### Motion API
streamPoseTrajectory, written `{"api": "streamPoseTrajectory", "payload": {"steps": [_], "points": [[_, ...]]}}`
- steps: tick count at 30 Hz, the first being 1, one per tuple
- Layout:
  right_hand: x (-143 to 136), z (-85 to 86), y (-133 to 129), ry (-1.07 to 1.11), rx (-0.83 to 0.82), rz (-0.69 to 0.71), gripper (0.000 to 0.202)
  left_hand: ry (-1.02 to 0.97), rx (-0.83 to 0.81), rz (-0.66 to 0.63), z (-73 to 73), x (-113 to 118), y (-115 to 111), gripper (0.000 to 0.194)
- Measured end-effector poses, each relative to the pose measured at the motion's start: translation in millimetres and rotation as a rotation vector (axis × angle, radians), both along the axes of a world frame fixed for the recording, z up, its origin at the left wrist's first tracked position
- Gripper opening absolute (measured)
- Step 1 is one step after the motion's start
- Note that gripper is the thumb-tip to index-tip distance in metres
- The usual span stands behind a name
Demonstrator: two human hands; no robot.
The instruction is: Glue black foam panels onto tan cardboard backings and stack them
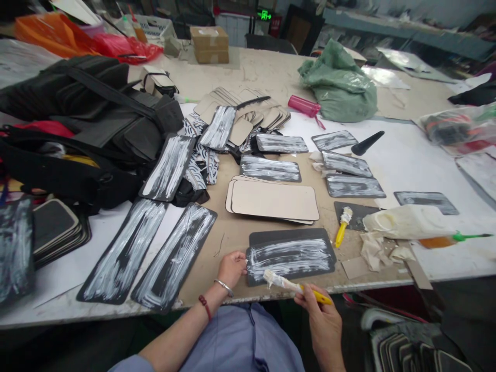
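A black rectangular panel streaked with white paste lies at the table's front edge. My left hand pinches its left edge. In my right hand is a yellow-handled brush, its pasty white bristles over the panel's lower part. Behind the panel rests a stack of beige panels with rounded corners. Other paste-streaked black panels lie around, two long ones at the left. A second yellow brush sits to the right on a dark piece.
A white plastic container lies at the right, beside crumpled scraps and an orange bottle. Black bags and stacked dark pieces crowd the left. Farther back are a pink bottle, a green plastic bag and a cardboard box.
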State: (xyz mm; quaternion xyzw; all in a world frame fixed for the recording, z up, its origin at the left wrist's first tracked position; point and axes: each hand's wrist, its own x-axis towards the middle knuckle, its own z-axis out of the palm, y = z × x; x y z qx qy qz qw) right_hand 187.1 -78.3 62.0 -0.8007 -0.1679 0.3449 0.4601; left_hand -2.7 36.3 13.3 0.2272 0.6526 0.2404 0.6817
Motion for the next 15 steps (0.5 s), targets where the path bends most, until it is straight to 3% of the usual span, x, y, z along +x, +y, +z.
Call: {"api": "streamPoseTrajectory", "payload": {"steps": [4, 7, 10, 12, 15], "points": [[11, 5.5, 2, -0.21, -0.011, -0.026, 0.049, -0.012, 0.004, 0.005, -1.0, -1, 0, 0.012], [-2, 5.9, 18, -0.109, 0.084, -0.004, 0.043, -0.024, 0.008, 0.004, -1.5, -1, 0, 0.009], [-34, -7.1, 43, 0.109, 0.179, 0.078, 0.038, -0.022, 0.022, 0.002, -3.4, -2, -1, 0.004], [-44, -18.2, 56, 0.135, 0.205, 0.116, 0.037, -0.019, 0.033, 0.008, -5.5, -2, -3, 0.003], [-23, -27.9, 63, 0.003, 0.195, 0.047, 0.039, -0.024, 0.038, 0.023, -9.1, -2, -5, 0.01]]}}
